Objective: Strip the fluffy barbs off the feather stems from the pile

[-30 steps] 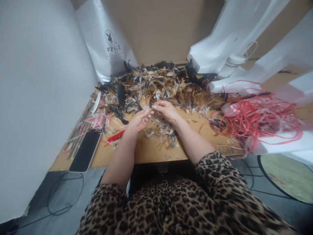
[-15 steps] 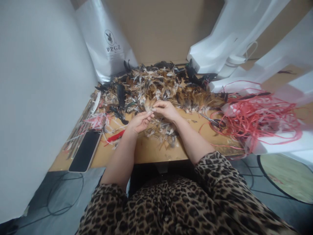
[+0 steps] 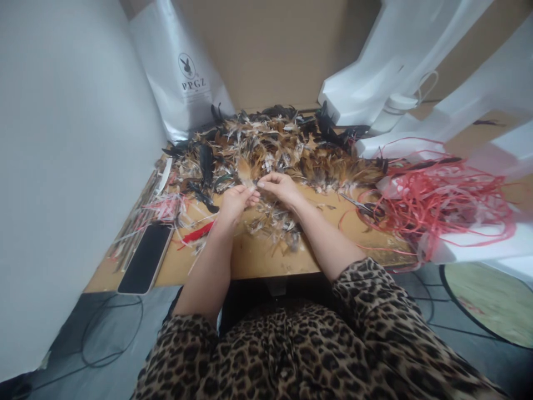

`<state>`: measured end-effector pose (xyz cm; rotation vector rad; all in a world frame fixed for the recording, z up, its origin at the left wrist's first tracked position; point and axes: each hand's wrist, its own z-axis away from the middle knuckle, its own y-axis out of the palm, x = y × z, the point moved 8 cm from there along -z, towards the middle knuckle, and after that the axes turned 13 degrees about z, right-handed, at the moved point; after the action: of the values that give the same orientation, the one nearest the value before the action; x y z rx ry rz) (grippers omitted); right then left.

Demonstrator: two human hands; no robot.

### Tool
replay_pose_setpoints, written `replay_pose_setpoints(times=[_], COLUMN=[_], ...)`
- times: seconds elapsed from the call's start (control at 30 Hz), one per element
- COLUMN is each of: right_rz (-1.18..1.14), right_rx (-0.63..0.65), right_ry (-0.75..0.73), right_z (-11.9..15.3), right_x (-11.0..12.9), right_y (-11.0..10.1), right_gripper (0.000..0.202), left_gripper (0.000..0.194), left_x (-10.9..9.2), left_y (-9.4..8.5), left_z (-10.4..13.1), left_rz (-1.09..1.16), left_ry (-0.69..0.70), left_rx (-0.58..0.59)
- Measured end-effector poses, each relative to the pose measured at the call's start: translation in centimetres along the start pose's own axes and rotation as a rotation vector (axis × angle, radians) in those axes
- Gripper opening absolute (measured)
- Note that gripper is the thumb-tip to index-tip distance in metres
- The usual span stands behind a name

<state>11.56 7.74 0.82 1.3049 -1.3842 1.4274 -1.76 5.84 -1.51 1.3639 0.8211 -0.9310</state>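
My left hand pinches a light brown feather near its base, and the feather points up and away from me. Just to the right, my right hand is closed, thumb and forefinger together at the feather's lower edge; whatever those fingertips grip is too small to make out. Beyond both hands spreads a large pile of brown, white and black feathers. A smaller heap of pale feathers lies on the table below my right hand.
At the left are a phone, thin sticks and a red strip. Scissors lie beside tangled red ribbon at the right. A white bag stands at the back left; a white bottle stands at the back right.
The brown feather now stands out more fully above my left fingertips. My left hand has shifted slightly left and its fingers have curled in; my right hand has barely moved.
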Motion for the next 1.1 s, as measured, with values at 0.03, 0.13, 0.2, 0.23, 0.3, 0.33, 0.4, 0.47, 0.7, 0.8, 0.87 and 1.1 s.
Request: replay_pose_setpoints(times=[0.03,0.13,0.2,0.23,0.3,0.33,0.4,0.47,0.7,0.8,0.87,1.1], right_rz=[0.005,-0.018,-0.055,-0.076,-0.114,-0.135,-0.188,-0.241,-0.268,-0.236,-0.208,-0.062], right_rx=[0.0,0.013,-0.006,-0.018,-0.021,-0.007,0.031,0.061,0.098,0.098,0.085,0.037], right_ry=[0.013,0.022,0.029,0.037,0.062,0.075,0.094,0.093,0.069,0.078,0.101,0.081], right_z=[0.0,-0.1,-0.1,-0.1,-0.2,-0.2,-0.1,-0.1,0.0,-0.1,-0.1,0.1], right_x=[-0.1,-0.3,-0.4,-0.6,-0.9,-1.0,-1.2,-1.1,-0.9,-1.1,-1.3,-0.8], right_y=[0.1,0.5,0.6,0.5,0.6,0.8,1.1,1.4,1.8,1.8,1.6,1.0], right_gripper=[0.034,0.033,0.031,0.03,0.03,0.029,0.029,0.029,0.03,0.031,0.033,0.032], left_gripper=[0.022,0.024,0.022,0.021,0.018,0.016,0.012,0.009,0.008,0.007,0.008,0.018], left_x=[-0.1,-0.1,-0.1,-0.1,0.0,0.2,0.6,1.0,1.9,1.9,1.6,0.8], left_y=[0.0,0.3,0.5,0.5,0.6,0.6,0.8,0.9,1.1,0.8,0.4,0.2], left_z=[-0.1,0.0,0.1,0.2,0.3,0.4,0.5,0.6,0.8,0.7,0.5,0.2], left_rz=[-0.035,-0.098,-0.103,-0.091,-0.028,0.018,0.121,0.209,0.35,0.341,0.287,-0.021], left_ry=[0.02,0.036,0.03,0.022,-0.019,-0.05,-0.124,-0.193,-0.348,-0.335,-0.271,-0.081], left_rx=[-0.004,0.001,-0.001,-0.003,0.0,0.007,0.028,0.052,0.112,0.086,0.061,-0.011])
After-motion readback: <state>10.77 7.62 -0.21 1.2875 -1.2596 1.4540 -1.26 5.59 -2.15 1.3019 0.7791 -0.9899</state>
